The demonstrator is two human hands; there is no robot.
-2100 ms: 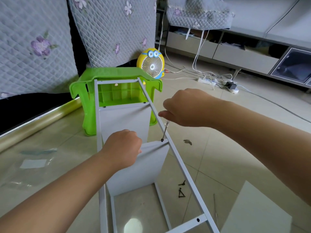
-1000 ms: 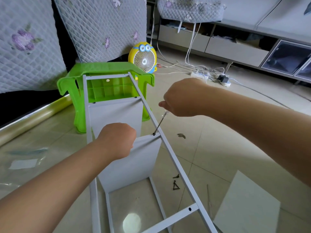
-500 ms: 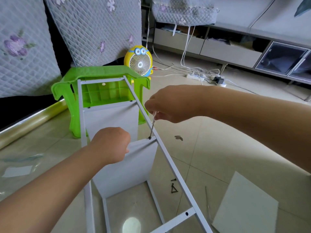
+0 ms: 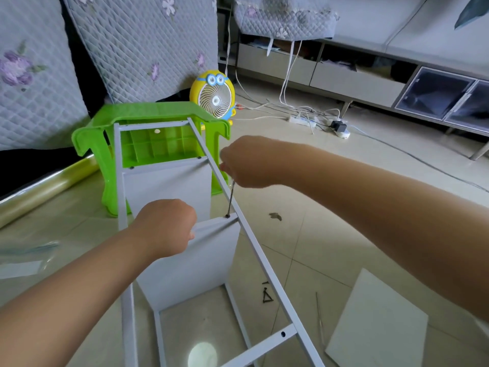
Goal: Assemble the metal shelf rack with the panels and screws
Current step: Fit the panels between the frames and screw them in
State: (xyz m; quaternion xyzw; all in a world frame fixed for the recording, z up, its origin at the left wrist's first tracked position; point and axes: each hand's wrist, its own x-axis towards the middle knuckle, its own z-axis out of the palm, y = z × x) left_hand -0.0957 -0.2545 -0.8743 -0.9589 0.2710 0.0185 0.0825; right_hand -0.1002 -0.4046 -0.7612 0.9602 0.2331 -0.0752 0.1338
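The left hand [image 4: 165,226] grips the grey metal panel [image 4: 190,263], fingers curled; the right hand [image 4: 246,162] pinches a thin steel driver [image 4: 231,198]. Its tip meets a black screw [image 4: 227,216].

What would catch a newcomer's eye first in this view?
At centre, the right hand holds a thin metal tool, tip on a screw in the white frame rail, while the left hand grips the top edge of the panel beside it. Behind them stands a bright green stool, a yellow fan beyond it.
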